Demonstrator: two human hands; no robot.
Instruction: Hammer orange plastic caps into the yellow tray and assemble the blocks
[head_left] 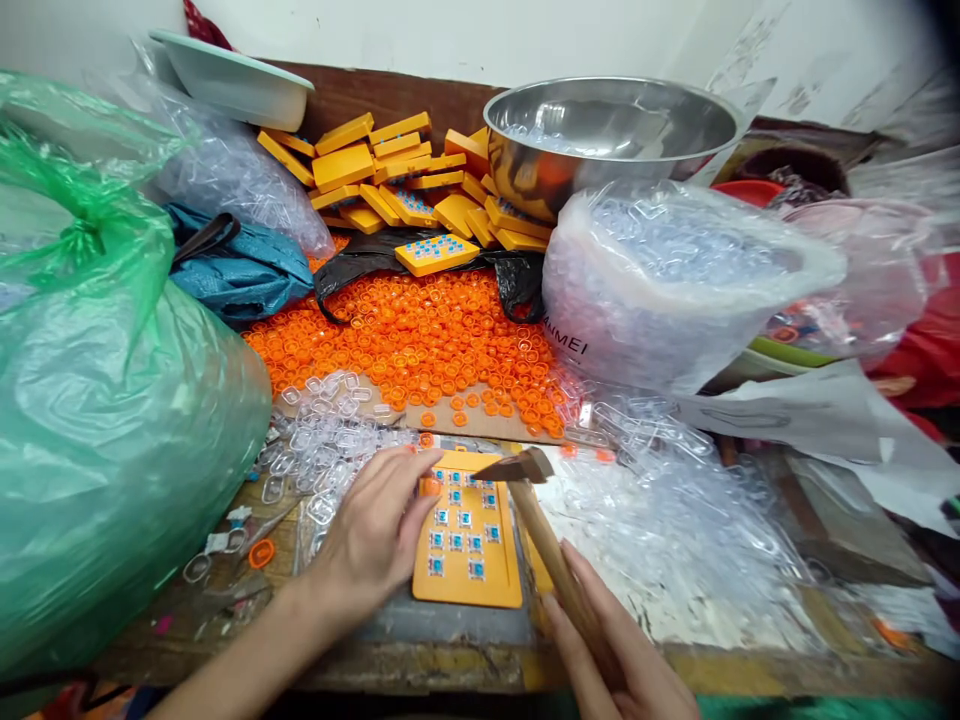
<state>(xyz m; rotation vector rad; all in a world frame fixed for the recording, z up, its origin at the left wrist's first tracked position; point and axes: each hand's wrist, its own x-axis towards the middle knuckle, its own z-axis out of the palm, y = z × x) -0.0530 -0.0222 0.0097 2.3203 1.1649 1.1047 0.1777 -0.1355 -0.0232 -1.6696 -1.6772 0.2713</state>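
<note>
Wood forms the handle of the hammer (pixel 553 560), its lower end wrapped by the right hand's fingers (pixel 589 590), a sound hold since the metal head likely carries most weight. Just beyond, the yellow panel (pixel 456 560) lies flat, probably light and stiff, best steadied by its edges. The left hand (pixel 379 520) curls thumb and forefinger over its upper left edge, around an orange ring (pixel 430 487); whether they pinch it is unclear. Farther off spreads a heap of orange rings (pixel 420 340).
</note>
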